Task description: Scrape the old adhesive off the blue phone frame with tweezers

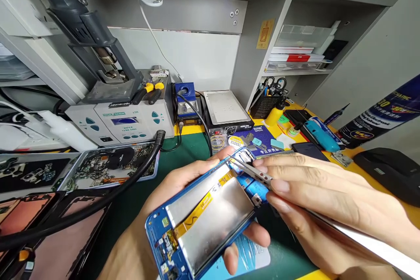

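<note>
My left hand [157, 201] is wrapped around an opened blue smartphone frame [216, 210], its fingertips showing past the lower right edge. Inside the frame lie a bare silvery battery bay and an orange flex cable [197, 212]. Between the thumb and fingers of my right hand [315, 197] is a pair of metal tweezers [259, 176]. The tips reach into the top end of the phone frame, near a small board. Whether they pinch anything there is too small to tell. A light blue sheet [246, 253] lies under the phone on the green mat [177, 142].
A hot air station [121, 124] stands at the back left, its black hose [131, 183] crossing the left side. Opened phones [114, 162] lie beneath the hose. A metal heating plate [226, 107] is behind, with a spray can [383, 113] at right.
</note>
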Demonstrator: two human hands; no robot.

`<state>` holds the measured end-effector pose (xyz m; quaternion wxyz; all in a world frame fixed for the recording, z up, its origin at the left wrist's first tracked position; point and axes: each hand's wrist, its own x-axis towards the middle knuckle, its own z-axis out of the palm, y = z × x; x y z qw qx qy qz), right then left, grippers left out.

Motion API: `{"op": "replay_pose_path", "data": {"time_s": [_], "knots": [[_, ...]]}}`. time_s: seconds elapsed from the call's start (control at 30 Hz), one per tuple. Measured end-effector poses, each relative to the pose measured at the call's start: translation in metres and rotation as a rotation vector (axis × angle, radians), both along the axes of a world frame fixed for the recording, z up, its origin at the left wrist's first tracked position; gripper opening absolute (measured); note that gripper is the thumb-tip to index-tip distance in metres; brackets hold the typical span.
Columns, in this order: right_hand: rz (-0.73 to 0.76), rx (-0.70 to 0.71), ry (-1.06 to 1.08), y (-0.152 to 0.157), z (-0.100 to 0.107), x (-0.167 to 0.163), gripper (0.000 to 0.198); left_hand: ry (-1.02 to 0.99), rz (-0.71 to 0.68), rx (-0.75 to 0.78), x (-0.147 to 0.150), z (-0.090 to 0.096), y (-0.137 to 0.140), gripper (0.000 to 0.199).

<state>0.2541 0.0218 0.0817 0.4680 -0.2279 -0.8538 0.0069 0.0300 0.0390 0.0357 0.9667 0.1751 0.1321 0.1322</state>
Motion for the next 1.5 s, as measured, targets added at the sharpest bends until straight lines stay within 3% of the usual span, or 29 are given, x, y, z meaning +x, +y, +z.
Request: {"op": "replay_pose_path", "data": {"time_s": [0.2, 0.37, 0.57, 0.67, 0.77, 0.93, 1.07, 1.27, 1.5], "knots": [[-0.034, -0.003, 0.094, 0.000, -0.006, 0.000, 0.020, -0.036, 0.098, 0.046, 0.006, 0.007, -0.005, 0.065], [-0.125, -0.096, 0.109, -0.006, -0.016, 0.006, 0.020, 0.079, 0.339, 0.109, 0.003, 0.008, -0.010, 0.041], [-0.060, -0.028, 0.089, -0.001, -0.015, 0.004, 0.023, 0.333, 0.459, 0.229, 0.002, 0.010, -0.016, 0.040], [-0.006, -0.010, 0.116, 0.001, -0.014, -0.001, 0.024, 0.310, 0.495, 0.213, 0.004, 0.012, -0.015, 0.032], [0.055, -0.001, 0.130, 0.005, -0.011, -0.003, 0.020, 0.169, 0.419, 0.169, 0.005, 0.013, -0.013, 0.033], [0.048, 0.098, -0.034, 0.007, -0.008, -0.002, 0.016, 0.040, 0.231, 0.075, 0.006, 0.014, -0.006, 0.063], [-0.016, 0.048, 0.083, 0.002, -0.016, -0.003, 0.019, -0.057, 0.162, 0.044, 0.007, 0.012, -0.002, 0.077], [-0.036, 0.074, -0.044, 0.001, -0.018, 0.000, 0.020, -0.007, 0.099, -0.007, 0.000, 0.001, -0.003, 0.068], [-0.054, 0.096, 0.014, 0.003, -0.013, -0.006, 0.015, 0.016, 0.083, -0.029, 0.000, 0.005, -0.003, 0.071]]}}
